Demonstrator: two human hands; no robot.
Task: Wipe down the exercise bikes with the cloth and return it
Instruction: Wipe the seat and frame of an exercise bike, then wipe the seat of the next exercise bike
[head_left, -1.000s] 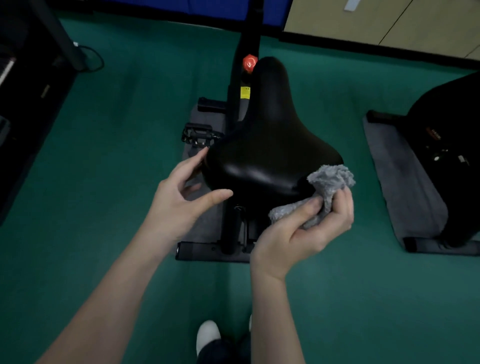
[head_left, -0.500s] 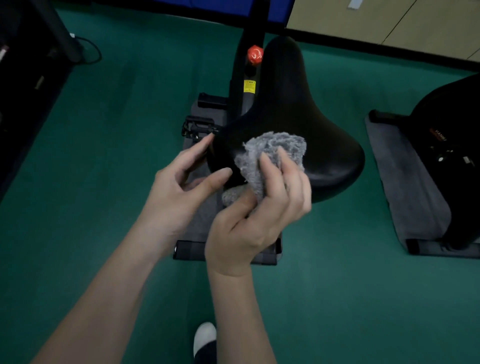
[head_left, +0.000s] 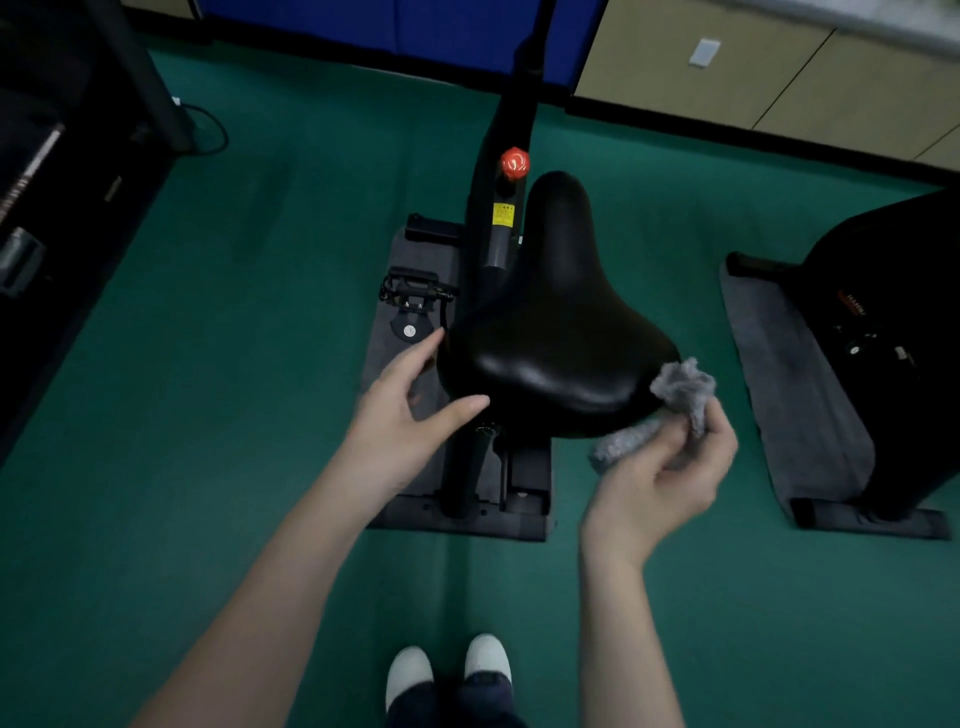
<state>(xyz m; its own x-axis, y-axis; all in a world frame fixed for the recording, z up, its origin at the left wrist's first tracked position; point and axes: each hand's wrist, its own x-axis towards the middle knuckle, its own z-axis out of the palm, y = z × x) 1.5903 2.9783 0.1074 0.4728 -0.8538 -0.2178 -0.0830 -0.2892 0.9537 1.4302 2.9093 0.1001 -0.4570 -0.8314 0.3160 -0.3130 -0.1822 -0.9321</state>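
A black exercise bike saddle (head_left: 550, 332) fills the middle of the view, on a bike with a black frame (head_left: 504, 171) and a red knob (head_left: 514, 162). My right hand (head_left: 665, 478) grips a crumpled grey cloth (head_left: 680, 395) at the saddle's rear right edge. My left hand (head_left: 410, 415) rests against the saddle's rear left edge, thumb and forefinger spread along the rim, holding nothing. A second black bike (head_left: 893, 332) stands at the right.
Each bike stands on a dark grey mat (head_left: 384, 395) on green carpet. A black pedal (head_left: 415, 293) sticks out left of the frame. Dark gym equipment (head_left: 57, 171) lines the left edge. My white shoes (head_left: 447, 670) show at the bottom. Beige cabinets (head_left: 779, 78) run along the back wall.
My right hand swept the cloth from the saddle's left rear top back across to its rear right edge. My left hand stayed at the left rim.
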